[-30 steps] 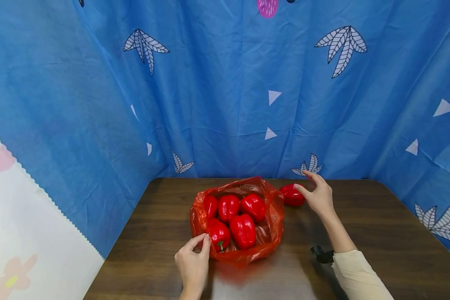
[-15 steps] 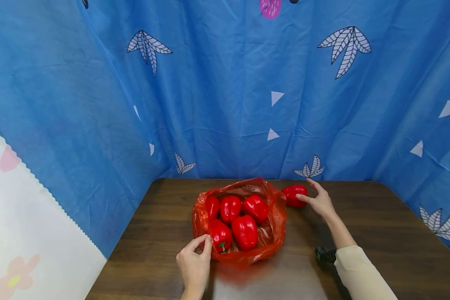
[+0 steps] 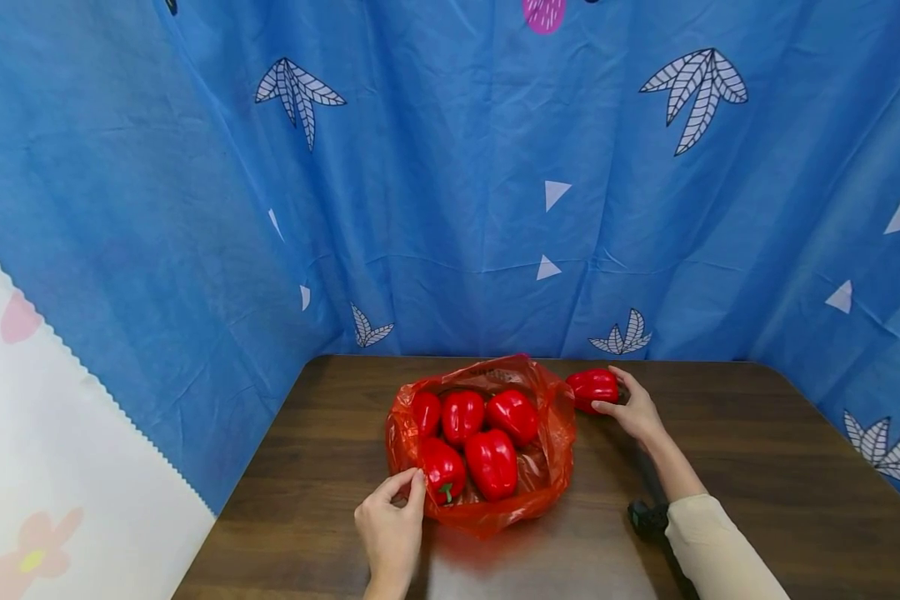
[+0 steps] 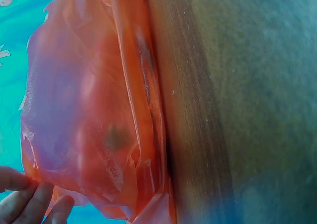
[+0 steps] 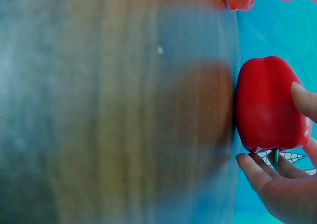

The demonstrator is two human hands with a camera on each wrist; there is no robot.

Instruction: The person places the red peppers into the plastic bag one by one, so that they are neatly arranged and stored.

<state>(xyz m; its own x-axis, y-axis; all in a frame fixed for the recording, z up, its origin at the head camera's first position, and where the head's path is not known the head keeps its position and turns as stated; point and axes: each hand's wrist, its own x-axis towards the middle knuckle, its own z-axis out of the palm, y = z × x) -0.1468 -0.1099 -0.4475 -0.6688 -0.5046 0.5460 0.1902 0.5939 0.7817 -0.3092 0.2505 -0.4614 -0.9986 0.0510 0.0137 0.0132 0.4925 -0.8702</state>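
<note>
A red plastic bag [image 3: 562, 467] sits with its mouth open on the table, several red bell peppers [image 3: 491, 463] inside it. My left hand [image 3: 392, 527] pinches the bag's near-left rim between thumb and fingers; in the left wrist view its fingertips [image 4: 30, 194] are at the film's lower edge. Another bell pepper [image 3: 592, 389] lies on its side just right of the bag. My right hand [image 3: 636, 410] is at this pepper's stem end. In the right wrist view the thumb [image 5: 304, 99] overlaps the pepper's side, while other fingers spread beyond the green stem, a gap showing.
The brown wooden table [image 3: 300, 467] ends at the back against a blue patterned curtain [image 3: 450, 208]. A white cloth with pink flowers [image 3: 60, 467] hangs at the left. A black strap [image 3: 648, 518] is on the right wrist.
My right hand has come down from above the loose pepper to its stem end, its fingers drawing nearer. My left hand keeps its pinch on the bag rim. The head view has shifted slightly.
</note>
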